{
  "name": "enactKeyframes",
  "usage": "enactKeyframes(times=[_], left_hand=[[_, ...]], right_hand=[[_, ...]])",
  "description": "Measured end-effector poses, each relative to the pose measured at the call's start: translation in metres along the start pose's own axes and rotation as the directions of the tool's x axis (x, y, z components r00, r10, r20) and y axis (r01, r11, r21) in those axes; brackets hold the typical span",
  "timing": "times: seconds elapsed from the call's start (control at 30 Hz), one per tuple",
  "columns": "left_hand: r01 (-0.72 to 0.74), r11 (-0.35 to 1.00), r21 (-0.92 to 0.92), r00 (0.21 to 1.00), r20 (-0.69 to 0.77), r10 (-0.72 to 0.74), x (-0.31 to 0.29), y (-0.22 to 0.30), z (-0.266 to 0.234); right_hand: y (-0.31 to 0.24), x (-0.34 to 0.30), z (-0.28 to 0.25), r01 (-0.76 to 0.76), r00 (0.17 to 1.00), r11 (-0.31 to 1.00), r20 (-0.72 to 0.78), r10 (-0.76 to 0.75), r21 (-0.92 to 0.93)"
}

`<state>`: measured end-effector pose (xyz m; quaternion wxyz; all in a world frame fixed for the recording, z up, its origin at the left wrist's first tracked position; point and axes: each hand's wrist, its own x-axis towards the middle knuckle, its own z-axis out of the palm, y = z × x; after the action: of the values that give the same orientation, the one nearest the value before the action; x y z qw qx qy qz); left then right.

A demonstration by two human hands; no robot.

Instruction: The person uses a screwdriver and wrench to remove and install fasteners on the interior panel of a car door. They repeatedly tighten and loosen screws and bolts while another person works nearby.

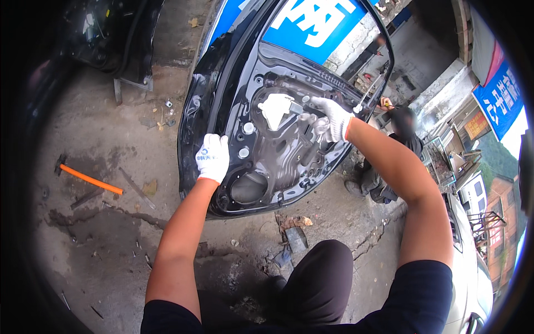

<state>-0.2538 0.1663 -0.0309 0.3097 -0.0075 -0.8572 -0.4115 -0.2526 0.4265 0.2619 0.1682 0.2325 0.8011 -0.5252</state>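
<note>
A black car door (222,119) stands tilted in front of me, its bare inner side facing me. My left hand (213,157), in a white glove, is closed on the door's left edge, low down. My right hand (332,119), gloved too, hovers over or touches the right part of the inner panel (278,147). Its fingers are apart and partly bent, and I see nothing held in them. A white plastic sheet piece (276,110) is on the panel to the left of this hand. Round pale plugs (243,152) sit near the speaker opening (248,188).
On the concrete floor at left lie an orange-handled hammer (92,178) and a flat metal strip (137,188). Another person (384,161) crouches beyond the door at right. A dark car part (130,47) stands upper left; a white car (464,267) is at lower right. Blue signs (503,103) hang behind.
</note>
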Motion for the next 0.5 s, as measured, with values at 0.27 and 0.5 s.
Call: enactKeyframes(times=[0.27, 0.5], left_hand=[[0.003, 1.000, -0.004, 1.000, -0.004, -0.003, 0.000, 0.003, -0.002], [0.134, 0.989, -0.064, 0.987, 0.095, -0.128, 0.003, 0.014, -0.015]], right_hand=[[-0.006, -0.003, 0.008, 0.023, 0.759, -0.317, 0.223, -0.611, -0.948], [-0.008, -0.009, 0.015, 0.209, 0.976, 0.916, 0.016, -0.216, -0.344]])
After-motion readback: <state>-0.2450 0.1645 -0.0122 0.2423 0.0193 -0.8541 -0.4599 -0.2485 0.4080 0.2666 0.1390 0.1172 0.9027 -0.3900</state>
